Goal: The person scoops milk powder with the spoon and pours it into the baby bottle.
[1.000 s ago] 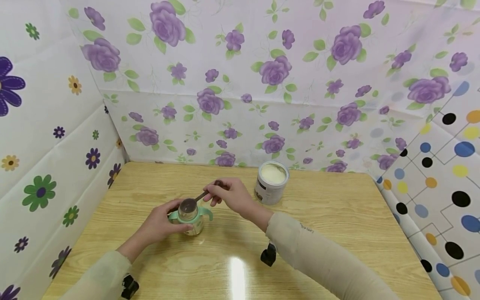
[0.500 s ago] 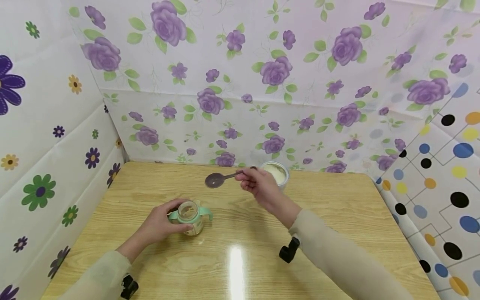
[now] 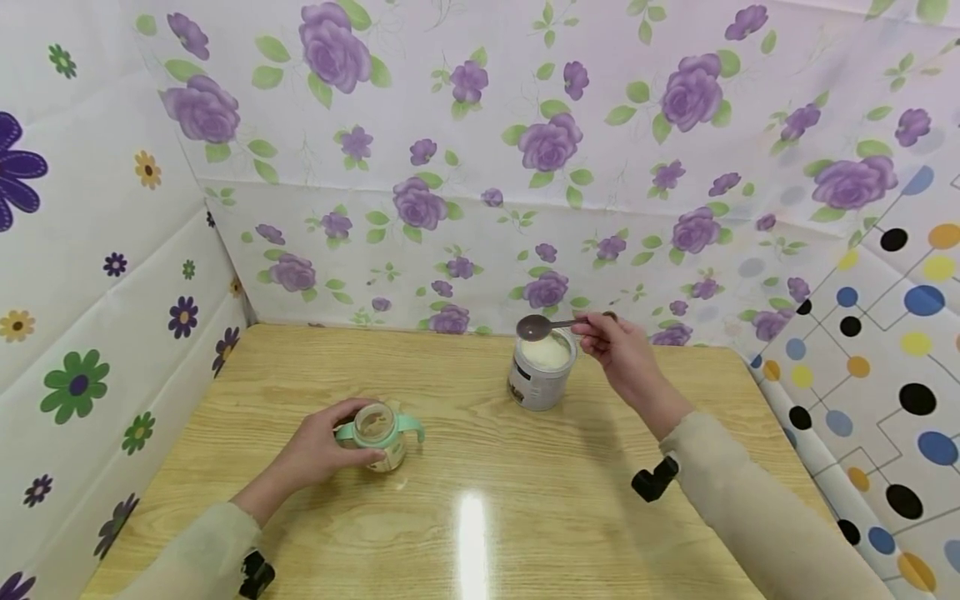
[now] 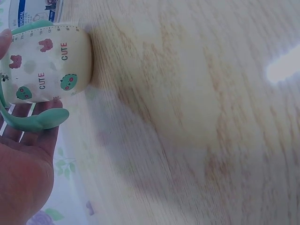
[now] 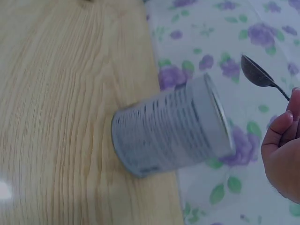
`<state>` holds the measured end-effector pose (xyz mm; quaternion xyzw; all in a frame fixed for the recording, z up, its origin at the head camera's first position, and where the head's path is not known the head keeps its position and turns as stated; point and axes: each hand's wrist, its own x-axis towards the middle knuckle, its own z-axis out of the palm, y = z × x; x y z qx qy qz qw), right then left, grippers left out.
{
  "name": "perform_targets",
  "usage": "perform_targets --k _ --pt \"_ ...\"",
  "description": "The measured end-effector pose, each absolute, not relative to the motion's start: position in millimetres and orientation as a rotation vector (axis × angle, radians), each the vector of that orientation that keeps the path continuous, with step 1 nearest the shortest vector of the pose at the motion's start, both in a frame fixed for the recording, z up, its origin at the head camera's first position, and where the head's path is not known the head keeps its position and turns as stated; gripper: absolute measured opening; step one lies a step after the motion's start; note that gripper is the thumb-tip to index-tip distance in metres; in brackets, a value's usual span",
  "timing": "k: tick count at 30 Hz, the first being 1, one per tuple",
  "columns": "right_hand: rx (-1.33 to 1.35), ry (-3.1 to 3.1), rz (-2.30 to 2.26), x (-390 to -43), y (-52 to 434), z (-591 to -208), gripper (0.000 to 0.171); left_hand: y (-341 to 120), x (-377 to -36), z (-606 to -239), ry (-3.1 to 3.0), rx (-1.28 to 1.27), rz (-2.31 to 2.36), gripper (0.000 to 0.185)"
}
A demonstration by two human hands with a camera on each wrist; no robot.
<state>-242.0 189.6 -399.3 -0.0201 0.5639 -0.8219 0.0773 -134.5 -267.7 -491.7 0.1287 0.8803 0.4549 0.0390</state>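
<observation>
A small baby cup with mint-green handles and cartoon print stands on the wooden table. My left hand grips it from the left side; the cup and my left hand also show in the left wrist view. My right hand pinches the handle of a dark metal spoon, whose bowl hovers just above the open tin of white powder. In the right wrist view the spoon hangs above the tin, with my right hand at the frame's edge.
Floral sheets wall the table at the back and left. A dotted sheet closes the right side. A bright glare spot lies on the table near the front edge. Bare wood spans between cup and tin.
My right hand carried the spoon away from the cup's mouth, rightward and back, until its bowl reached above the powder tin. My left hand kept still on the cup.
</observation>
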Motion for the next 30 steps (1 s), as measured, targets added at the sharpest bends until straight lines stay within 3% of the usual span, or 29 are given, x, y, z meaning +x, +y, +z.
perform_targets --k 7,16,26,30 --pt "-0.013 1.819 -2.405 -249.9 216.5 -421.6 0.028 -268.7 -135.3 -492.3 2.699 0.393 1.388 0.075" --pt "0.034 1.985 -2.294 -256.7 217.3 -453.8 0.033 -268.2 -134.7 -493.5 2.707 0.380 1.388 0.075" --pt "0.009 2.050 -2.259 -259.8 218.3 -461.3 0.032 -267.1 -135.5 -490.8 2.718 0.402 1.373 0.074" --pt "0.017 2.037 -2.260 -260.3 219.4 -461.0 0.028 -266.6 -135.8 -487.3 2.725 0.433 1.330 0.082"
